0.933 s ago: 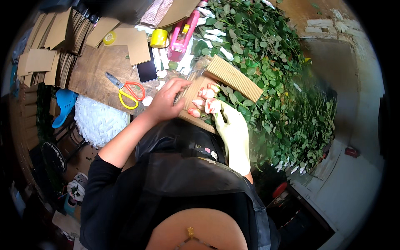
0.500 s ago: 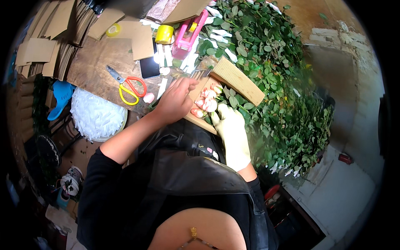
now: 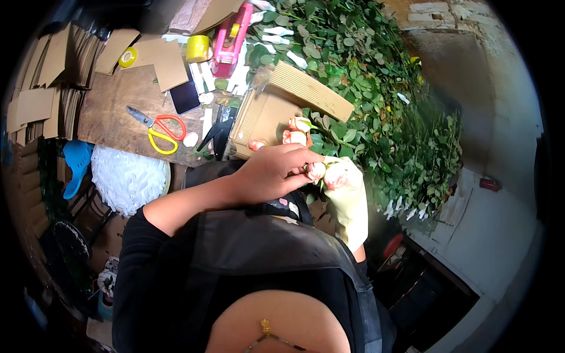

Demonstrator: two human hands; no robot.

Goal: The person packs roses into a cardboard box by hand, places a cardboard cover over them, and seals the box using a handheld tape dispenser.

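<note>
Worktop point(image 3: 112, 112) space is tight: brown cardboard pieces point(image 3: 35, 100) crowd its edge from nine to eleven o'clock, a yellow-and-red pair of scissors point(image 3: 158, 126) lies on the bare wood, and a pink tape dispenser point(image 3: 231, 40) sits at twelve. A heap of leafy green stems point(image 3: 376, 100) fills everything from one to three o'clock, leaving little open room beyond the corrugated cardboard sheet point(image 3: 282, 103) at centre.

The left hand point(image 3: 273, 170), bare, reaches across the body, its fingers curled and pinching a rosebud point(image 3: 316, 170) at the tips. The right hand point(image 3: 347, 197) wears a pale yellow-green glove and closes around the stems just below the buds; how tightly cannot be told. The rosebud is cream with pink edges, tightly closed. More like it point(image 3: 294, 132) rest on the cardboard sheet just above, at twelve o'clock from the hands.
</note>
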